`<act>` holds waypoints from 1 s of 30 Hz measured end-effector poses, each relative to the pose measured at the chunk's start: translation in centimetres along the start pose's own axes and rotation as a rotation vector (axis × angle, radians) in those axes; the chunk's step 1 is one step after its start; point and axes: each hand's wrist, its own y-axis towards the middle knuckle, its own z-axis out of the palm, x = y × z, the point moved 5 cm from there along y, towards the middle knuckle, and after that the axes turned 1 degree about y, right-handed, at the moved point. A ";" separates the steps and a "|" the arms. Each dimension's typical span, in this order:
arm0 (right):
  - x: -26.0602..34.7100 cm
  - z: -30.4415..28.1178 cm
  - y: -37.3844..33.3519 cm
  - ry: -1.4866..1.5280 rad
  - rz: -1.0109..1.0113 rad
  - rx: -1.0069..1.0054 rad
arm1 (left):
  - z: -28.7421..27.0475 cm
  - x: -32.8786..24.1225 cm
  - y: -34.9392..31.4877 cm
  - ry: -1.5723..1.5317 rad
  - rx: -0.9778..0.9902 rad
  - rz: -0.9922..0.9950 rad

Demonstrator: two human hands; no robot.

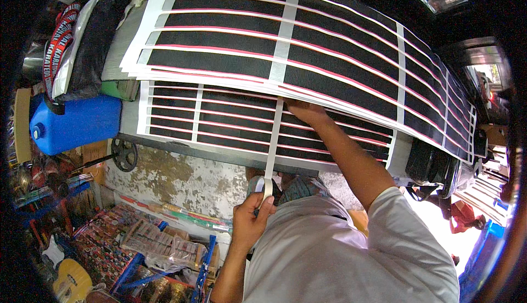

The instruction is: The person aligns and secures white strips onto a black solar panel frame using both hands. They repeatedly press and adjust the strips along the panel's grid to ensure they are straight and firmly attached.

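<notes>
Both hands: left hand point(250, 220) grips tape roll point(262, 186), right hand point(303, 111) presses strip point(273, 144)

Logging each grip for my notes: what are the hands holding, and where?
Left hand grips a tape roll by its rim. Right hand presses the tape strip's upper end onto the striped sheets.

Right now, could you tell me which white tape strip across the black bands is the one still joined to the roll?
The strip running down off the lower sheet's front edge to the roll in the left hand; the other strips lie flat, cut short on the sheets.
</notes>
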 end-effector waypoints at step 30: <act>0.2 0.7 5.0 0.434 -0.129 -0.303 | 1.4 3.3 5.7 -0.190 -0.119 -0.083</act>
